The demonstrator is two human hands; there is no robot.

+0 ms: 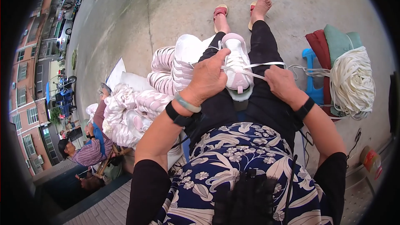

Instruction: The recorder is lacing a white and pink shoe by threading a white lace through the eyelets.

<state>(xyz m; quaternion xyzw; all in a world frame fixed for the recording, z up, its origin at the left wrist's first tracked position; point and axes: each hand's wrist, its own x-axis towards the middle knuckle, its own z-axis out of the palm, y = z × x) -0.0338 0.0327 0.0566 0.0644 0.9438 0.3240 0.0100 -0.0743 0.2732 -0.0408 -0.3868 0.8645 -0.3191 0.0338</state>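
Note:
A white and pale pink sneaker (233, 52) rests between my thighs, its laced front facing up and a small pink tab at the end nearest my body. A flat white shoelace (266, 63) runs across it. My left hand (210, 74) is closed at the shoe's left edge, pinching the lace between thumb and fingers. To the right of the shoe, my right hand (283, 82) is closed around the lace, which stretches between both hands over the eyelets.
Left of my legs stand stacked pink and white shoe uppers (163, 64) and a heaped pile (135, 104). A bundle of white laces (353, 82) lies by red and green cloths (339, 39) on a blue stool (309, 73). Another person (91, 152) sits at left; a jar (371, 160) stands right.

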